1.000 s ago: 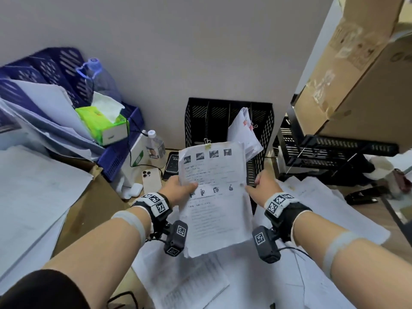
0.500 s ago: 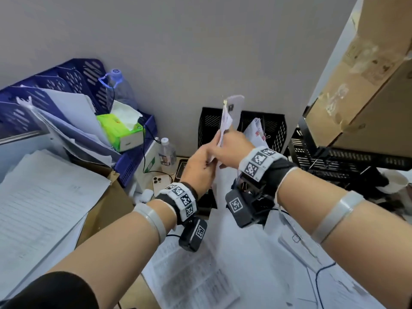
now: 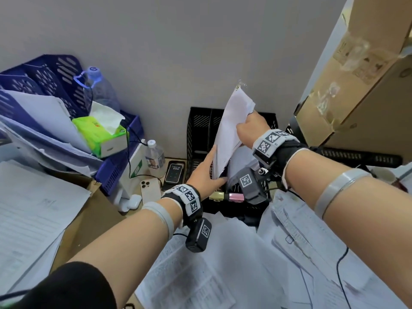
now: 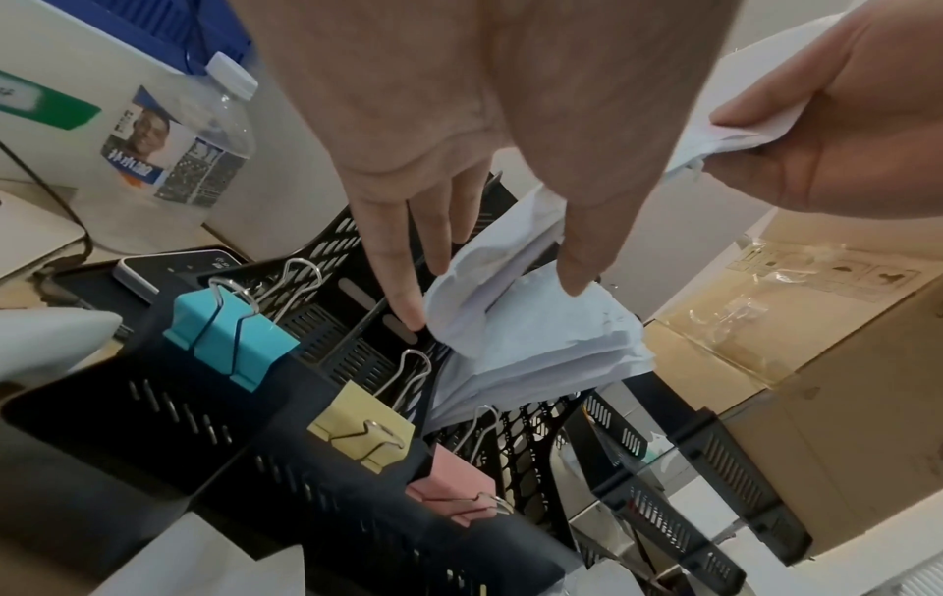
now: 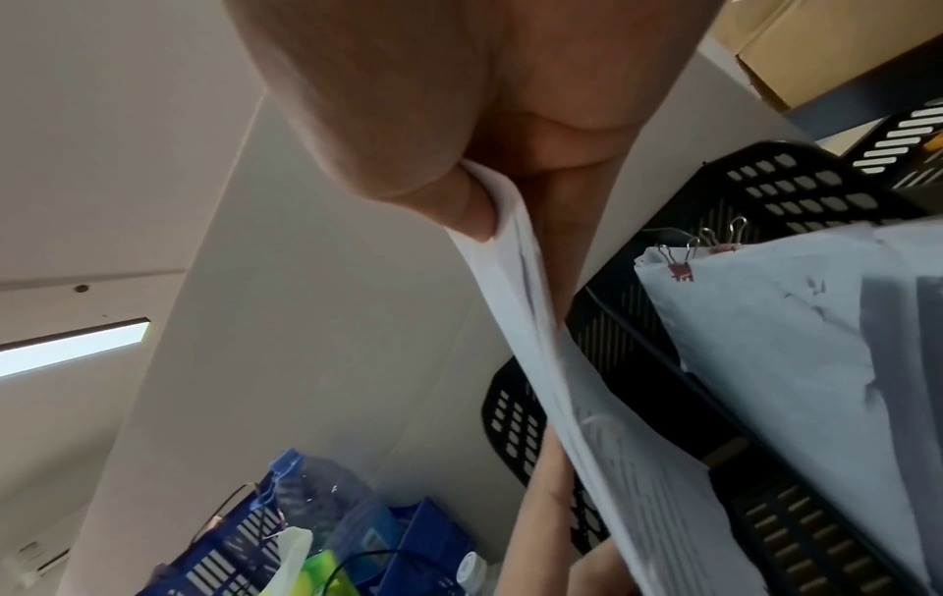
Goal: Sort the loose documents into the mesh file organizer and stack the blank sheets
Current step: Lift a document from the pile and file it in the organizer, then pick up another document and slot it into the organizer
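Observation:
A clipped bundle of printed sheets, the document [image 3: 231, 126], hangs edge-on over the black mesh file organizer [image 3: 200, 130], its small clip at the top. My right hand [image 3: 247, 123] pinches its upper right edge; the pinch shows from below in the right wrist view [image 5: 485, 217]. My left hand [image 3: 214, 170] holds the lower end between thumb and straight fingers [image 4: 398, 282], just above a slot. Other clipped papers [image 5: 765, 342] stand in the organizer's right slot. Blue [image 4: 229, 342], yellow [image 4: 362, 439] and pink [image 4: 449, 504] binder clips sit on its front edge.
Printed sheets [image 3: 200, 275] cover the desk in front, with a paper stack [image 3: 33, 219] at left. Blue trays [image 3: 44, 85], a tissue box [image 3: 100, 137], a water bottle [image 3: 153, 157] and two phones [image 3: 150, 190] crowd the left. A cardboard box [image 3: 367, 85] overhangs a black rack [image 3: 356, 157] on the right.
The document went from flat and facing me to edge-on, rose, then came over the organizer. My left hand slid to its lower end; my right hand moved up its edge.

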Demonstrator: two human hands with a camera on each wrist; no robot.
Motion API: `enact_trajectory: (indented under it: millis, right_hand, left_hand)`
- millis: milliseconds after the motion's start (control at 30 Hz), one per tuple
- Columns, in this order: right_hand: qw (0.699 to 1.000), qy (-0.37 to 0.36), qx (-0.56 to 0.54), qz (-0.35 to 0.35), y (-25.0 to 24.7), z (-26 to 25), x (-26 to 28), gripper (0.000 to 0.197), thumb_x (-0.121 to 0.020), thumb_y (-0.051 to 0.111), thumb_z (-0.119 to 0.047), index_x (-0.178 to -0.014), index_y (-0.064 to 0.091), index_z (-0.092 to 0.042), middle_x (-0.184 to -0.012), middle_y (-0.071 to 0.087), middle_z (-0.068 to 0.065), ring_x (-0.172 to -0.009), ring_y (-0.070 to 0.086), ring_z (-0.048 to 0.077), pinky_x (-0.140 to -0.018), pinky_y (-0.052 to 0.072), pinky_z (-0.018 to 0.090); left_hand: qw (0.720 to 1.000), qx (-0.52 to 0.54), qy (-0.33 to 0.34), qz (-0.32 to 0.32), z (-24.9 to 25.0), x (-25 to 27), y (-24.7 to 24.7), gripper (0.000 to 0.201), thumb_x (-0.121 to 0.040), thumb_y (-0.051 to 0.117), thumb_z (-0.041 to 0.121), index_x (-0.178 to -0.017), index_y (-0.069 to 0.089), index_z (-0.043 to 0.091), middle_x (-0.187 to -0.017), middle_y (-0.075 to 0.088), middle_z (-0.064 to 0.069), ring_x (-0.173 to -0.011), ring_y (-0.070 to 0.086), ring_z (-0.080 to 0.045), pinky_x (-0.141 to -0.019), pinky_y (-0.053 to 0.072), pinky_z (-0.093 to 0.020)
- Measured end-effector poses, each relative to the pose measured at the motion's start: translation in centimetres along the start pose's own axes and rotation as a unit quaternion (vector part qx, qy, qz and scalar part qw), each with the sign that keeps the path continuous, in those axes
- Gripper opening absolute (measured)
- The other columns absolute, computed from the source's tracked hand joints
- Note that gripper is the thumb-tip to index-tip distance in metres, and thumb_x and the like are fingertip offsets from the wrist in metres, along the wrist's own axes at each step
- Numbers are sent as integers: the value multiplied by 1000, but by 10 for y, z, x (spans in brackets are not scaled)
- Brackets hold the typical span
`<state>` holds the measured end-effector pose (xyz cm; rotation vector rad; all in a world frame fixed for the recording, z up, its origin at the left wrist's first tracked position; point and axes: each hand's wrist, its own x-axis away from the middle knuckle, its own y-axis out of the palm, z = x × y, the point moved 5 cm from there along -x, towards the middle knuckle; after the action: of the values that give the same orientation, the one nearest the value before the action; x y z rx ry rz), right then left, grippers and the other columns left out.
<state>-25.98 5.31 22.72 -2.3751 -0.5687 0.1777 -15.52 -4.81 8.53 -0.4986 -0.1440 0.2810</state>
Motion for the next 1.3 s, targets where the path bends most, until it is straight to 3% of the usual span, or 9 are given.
enact_trajectory:
  millis: [100,200,267,433,567,867,1000,1167,1300]
  right_hand:
    - [1000,-15,-6,12,4,3,-6,34,-88,44,-4,-118,57,-13,-92,57,6,-80,56,25,-68,41,24]
    - [1000,-13,19,14,10,5,-13,21,-85,47,-11,-68,45,-23,-65,49,-2,-70,54,26,-68,44,29]
    - [1000,-4,26,5,19,11,-17,25,-85,47,-13,-61,39,-19,-60,54,3,-77,59,31,-82,46,32]
    - [998,28,33,-49,43,40,-22,13,-76,43,-22,-72,47,-11,-61,71,12,-68,72,32,-73,60,48]
    - [989,84,28,-116,66,70,-21,17,-83,40,-16,-69,42,-8,-58,70,14,-68,74,30,-73,60,42]
    - [961,187,-2,-203,97,104,-2,27,-78,52,-25,-87,55,1,-78,73,23,-71,73,40,-71,59,58]
    - [933,244,17,-265,112,117,28,18,-83,55,-16,-79,58,1,-70,70,17,-54,70,28,-59,60,37]
    - [901,264,-7,-343,162,141,80,19,-92,53,-11,-99,64,3,-86,69,15,-62,70,24,-54,59,29]
    - [898,229,74,-369,213,169,114,34,-90,60,-19,-120,61,-5,-109,64,12,-98,68,29,-87,58,44]
  left_hand:
    - [997,-69,-30,24,-12,-19,-1,92,-84,75,43,-156,18,47,-117,61,-1,-102,61,-18,-87,53,-32]
    - [994,-70,-71,34,-25,-42,-2,74,-86,74,37,-149,37,48,-95,69,-6,-70,68,-21,-62,55,-28]
    - [994,-46,-91,32,-32,-56,2,66,-84,76,31,-143,49,42,-95,72,-7,-71,74,-25,-68,63,-34]
    - [988,-80,-118,54,-44,-69,13,65,-87,72,34,-147,50,28,-107,75,-2,-98,72,-20,-94,55,-32]
    - [986,-75,-141,41,-53,-65,20,60,-91,69,35,-146,50,22,-115,71,-4,-97,68,-20,-79,48,-23]
    - [986,-54,-134,79,-66,-39,2,32,-94,60,20,-126,66,22,-103,71,6,-95,65,-14,-81,45,-20]
    - [970,0,-156,186,-86,-5,-24,17,-95,57,18,-107,67,23,-81,60,16,-85,61,-16,-83,52,-28]
    - [932,-23,-274,235,-141,66,-44,11,-94,54,15,-102,60,17,-91,66,-2,-97,63,-30,-82,47,-32]
    - [849,-95,-508,109,-212,135,-39,55,-87,58,32,-134,50,5,-130,62,-19,-117,61,-36,-100,50,-42]
